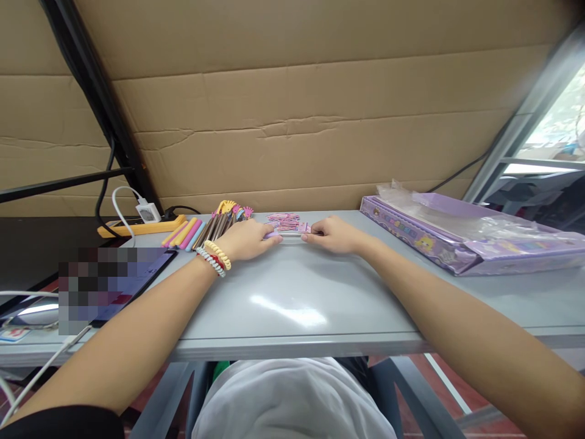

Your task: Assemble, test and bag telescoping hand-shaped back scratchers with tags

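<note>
Both my hands meet over the far middle of the grey table. My left hand (251,239), with coiled bands on its wrist, is closed on the purple left end of a slim pen-like stick (291,233). Its right end is between the closed fingers of my right hand (334,235). The stick lies level, its middle pale and shiny. Just behind it is a pile of small pink printed pieces (284,219), too small to read. Beside my left hand lie several metallic sticks with coloured figure tops (223,218) and several pastel tubes (185,234).
An open purple printed box (423,242) with clear plastic wrap (439,213) stands at right. At left are a yellow power strip (137,228) with a white charger (148,211), a tablet (137,286) and white cables. A cardboard wall (292,152) closes the back.
</note>
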Tool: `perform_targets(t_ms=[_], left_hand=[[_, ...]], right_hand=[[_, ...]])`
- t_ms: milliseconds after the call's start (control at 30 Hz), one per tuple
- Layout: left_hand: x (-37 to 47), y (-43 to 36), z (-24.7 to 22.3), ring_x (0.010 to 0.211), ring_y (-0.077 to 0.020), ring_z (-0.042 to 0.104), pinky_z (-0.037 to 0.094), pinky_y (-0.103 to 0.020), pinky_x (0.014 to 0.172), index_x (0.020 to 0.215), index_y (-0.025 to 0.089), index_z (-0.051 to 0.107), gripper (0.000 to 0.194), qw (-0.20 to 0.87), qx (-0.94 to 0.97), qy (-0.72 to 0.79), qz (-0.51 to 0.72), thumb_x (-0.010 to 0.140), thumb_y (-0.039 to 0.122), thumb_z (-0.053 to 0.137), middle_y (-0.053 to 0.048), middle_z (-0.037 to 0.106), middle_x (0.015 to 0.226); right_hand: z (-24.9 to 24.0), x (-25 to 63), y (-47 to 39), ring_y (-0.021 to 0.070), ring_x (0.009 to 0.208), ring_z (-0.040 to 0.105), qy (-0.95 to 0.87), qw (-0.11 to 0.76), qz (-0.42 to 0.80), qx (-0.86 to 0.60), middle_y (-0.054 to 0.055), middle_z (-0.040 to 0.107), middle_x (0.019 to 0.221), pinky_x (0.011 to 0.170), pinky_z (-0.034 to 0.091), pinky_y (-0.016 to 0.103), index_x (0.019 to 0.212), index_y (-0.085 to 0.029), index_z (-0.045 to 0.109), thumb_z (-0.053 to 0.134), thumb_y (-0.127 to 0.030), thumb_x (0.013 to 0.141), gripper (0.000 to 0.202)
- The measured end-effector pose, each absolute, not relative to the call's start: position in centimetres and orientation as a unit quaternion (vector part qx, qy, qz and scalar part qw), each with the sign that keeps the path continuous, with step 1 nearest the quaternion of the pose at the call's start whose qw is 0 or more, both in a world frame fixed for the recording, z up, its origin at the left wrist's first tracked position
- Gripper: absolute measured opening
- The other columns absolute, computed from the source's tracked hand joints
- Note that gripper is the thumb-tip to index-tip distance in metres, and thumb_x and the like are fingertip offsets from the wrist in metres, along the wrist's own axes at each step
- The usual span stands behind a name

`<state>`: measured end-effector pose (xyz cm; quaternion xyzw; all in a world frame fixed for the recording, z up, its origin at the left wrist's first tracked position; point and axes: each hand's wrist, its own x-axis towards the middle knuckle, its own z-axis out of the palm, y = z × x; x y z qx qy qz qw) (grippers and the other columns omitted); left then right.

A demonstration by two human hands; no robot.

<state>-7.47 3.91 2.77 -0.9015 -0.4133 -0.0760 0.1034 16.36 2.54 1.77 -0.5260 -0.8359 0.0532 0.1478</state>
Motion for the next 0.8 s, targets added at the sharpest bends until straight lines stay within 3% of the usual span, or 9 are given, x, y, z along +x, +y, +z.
perform_targets(t_ms=[433, 667, 800], left_hand=[[-7.09, 3.55, 2.73, 0.067, -0.0242, 0.061, 0.042, -0.031, 0.059, 0.095, 0.020, 0.066, 0.050, 0.140, -0.895, -0.419, -0.058, 0.088, 0.054, 0.030, -0.009, 0.065, 0.072], [-7.34, 3.68, 2.54, 0.078, -0.0222, 0.063, 0.043, -0.030, 0.067, 0.114, 0.027, 0.063, 0.040, 0.151, -0.917, -0.357, -0.089, 0.090, 0.044, 0.035, -0.006, 0.070, 0.085], [-7.38, 3.70, 2.58, 0.076, -0.0207, 0.063, 0.043, -0.029, 0.067, 0.112, 0.026, 0.064, 0.039, 0.139, -0.925, -0.341, -0.093, 0.091, 0.041, 0.036, -0.006, 0.070, 0.082]], right_hand=[[1.59, 16.63, 2.77, 0.0102, 0.052, 0.037, -0.841, 0.131, 0.072, -0.520, -0.002, 0.044, 0.056, 0.052, 0.023, 0.026, 0.059, -0.018, 0.044, 0.039, -0.060, 0.082, 0.048], [1.75, 16.57, 2.60, 0.0101, 0.053, 0.036, -0.842, 0.121, 0.085, -0.519, -0.002, 0.043, 0.056, 0.052, 0.024, 0.026, 0.059, -0.018, 0.041, 0.038, -0.058, 0.083, 0.047], [1.80, 16.48, 2.49, 0.0098, 0.052, 0.034, -0.846, 0.124, 0.075, -0.513, -0.002, 0.040, 0.054, 0.052, 0.023, 0.026, 0.057, -0.018, 0.039, 0.041, -0.057, 0.082, 0.046]])
